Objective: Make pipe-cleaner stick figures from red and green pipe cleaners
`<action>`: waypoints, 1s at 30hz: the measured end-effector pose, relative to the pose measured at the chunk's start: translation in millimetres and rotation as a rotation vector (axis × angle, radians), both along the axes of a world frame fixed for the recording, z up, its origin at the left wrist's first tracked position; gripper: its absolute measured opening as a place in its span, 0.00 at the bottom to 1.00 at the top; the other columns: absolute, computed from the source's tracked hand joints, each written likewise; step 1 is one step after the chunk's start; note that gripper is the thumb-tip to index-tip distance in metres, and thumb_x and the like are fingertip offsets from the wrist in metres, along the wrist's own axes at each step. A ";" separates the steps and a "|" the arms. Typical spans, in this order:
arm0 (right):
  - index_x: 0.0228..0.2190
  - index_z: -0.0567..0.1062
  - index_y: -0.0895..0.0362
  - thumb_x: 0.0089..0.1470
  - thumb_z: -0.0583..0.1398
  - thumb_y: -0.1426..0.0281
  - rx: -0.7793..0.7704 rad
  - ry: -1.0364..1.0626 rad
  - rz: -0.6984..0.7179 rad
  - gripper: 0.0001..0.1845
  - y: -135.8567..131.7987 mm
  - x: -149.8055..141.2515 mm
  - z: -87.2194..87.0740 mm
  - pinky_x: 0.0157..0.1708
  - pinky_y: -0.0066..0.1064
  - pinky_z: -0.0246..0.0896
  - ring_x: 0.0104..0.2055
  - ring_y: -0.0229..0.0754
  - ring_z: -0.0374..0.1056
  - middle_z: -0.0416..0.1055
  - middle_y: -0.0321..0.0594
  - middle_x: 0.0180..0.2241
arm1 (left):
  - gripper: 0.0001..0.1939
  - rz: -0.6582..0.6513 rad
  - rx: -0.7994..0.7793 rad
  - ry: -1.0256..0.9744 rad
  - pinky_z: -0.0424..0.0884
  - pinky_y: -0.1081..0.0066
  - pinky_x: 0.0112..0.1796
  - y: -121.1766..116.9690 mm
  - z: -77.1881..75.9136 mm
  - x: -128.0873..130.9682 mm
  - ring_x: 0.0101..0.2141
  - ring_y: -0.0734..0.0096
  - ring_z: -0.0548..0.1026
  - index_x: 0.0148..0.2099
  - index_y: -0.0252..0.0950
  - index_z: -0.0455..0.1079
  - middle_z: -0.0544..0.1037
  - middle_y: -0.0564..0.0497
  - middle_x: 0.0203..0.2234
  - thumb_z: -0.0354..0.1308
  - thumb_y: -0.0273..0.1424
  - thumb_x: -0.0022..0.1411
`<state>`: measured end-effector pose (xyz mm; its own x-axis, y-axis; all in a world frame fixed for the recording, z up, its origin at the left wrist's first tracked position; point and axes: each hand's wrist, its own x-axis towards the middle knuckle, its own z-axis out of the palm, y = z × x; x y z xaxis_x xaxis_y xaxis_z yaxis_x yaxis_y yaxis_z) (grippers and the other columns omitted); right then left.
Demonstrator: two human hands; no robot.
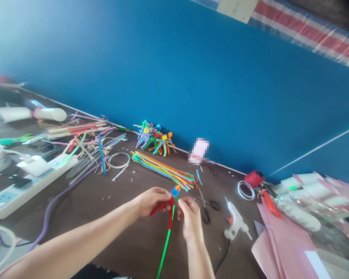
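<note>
A small pipe-cleaner figure (175, 191) with a blue and orange head is held between my two hands over the table. My left hand (154, 200) pinches it just below the head, where red pipe-cleaner pieces stick out. From the figure a long green pipe cleaner (164, 248) hangs down toward me, next to a red one. My right hand (189, 215) is closed at the figure's right side, its fingertips by a green bit under the head. Whether the right fingertips grip that green strand is partly hidden.
Beyond my hands lies a bundle of coloured pipe cleaners (163, 168), with finished pipe-cleaner figures (155, 137) behind it. Black-handled scissors (206, 205) and a white glue gun (235, 221) lie at right. Pink sheets (282, 240) are further right. A power strip (31, 186) stands at left.
</note>
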<state>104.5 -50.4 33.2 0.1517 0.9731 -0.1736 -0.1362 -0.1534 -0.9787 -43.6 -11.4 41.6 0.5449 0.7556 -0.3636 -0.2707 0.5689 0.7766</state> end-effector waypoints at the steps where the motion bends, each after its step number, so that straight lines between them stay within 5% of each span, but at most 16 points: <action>1: 0.19 0.65 0.58 0.40 0.60 0.63 -0.009 -0.001 0.013 0.12 -1.0 -0.7 1.0 0.14 0.22 0.47 0.13 0.30 0.52 0.57 0.27 0.11 | 0.11 -0.005 0.009 0.007 0.62 0.78 0.20 -0.1 -1.1 -0.1 0.18 0.78 0.68 0.27 0.29 0.68 0.72 0.51 0.15 0.61 0.33 0.45; 5: 0.20 0.66 0.58 0.41 0.60 0.64 -0.028 -0.006 0.064 0.10 -1.2 -1.3 2.0 0.13 0.21 0.47 0.14 0.29 0.52 0.58 0.27 0.12 | 0.11 -0.036 0.007 0.014 0.61 0.80 0.17 0.3 -4.3 -1.9 0.18 0.77 0.69 0.27 0.30 0.68 0.73 0.51 0.17 0.61 0.34 0.45; 10: 0.21 0.66 0.58 0.40 0.61 0.66 -0.035 0.122 -0.049 0.10 3.2 0.0 -4.6 0.12 0.20 0.49 0.14 0.29 0.55 0.60 0.27 0.14 | 0.14 -0.048 -0.081 -0.123 0.64 0.79 0.21 1.8 -6.0 -11.1 0.26 0.74 0.73 0.40 0.33 0.69 0.76 0.47 0.33 0.58 0.33 0.50; 17: 0.23 0.64 0.57 0.38 0.63 0.66 -0.100 0.373 -0.062 0.12 -0.2 -7.3 -6.1 0.12 0.20 0.53 0.16 0.30 0.60 0.65 0.29 0.17 | 0.26 0.012 -0.249 -0.432 0.61 0.80 0.19 -2.7 -0.2 -18.9 0.28 0.73 0.71 0.47 0.32 0.65 0.73 0.42 0.40 0.46 0.47 0.56; 25: 0.24 0.68 0.59 0.37 0.64 0.66 -0.155 0.403 -0.038 0.12 -6.6 -25.4 -0.9 0.10 0.20 0.53 0.17 0.29 0.59 0.68 0.32 0.22 | 0.41 0.033 0.017 -0.732 0.63 0.74 0.27 -17.9 -18.4 -7.5 0.35 0.65 0.67 0.53 0.32 0.60 0.70 0.40 0.41 0.46 0.58 0.46; 30: 0.24 0.69 0.59 0.36 0.64 0.64 -0.116 0.315 -0.041 0.13 -8.9 -36.1 -2.3 0.10 0.19 0.51 0.16 0.30 0.57 0.65 0.30 0.18 | 0.30 0.097 0.203 -0.441 0.62 0.73 0.23 -24.1 -12.6 3.5 0.25 0.71 0.69 0.52 0.35 0.60 0.71 0.45 0.34 0.61 0.37 0.47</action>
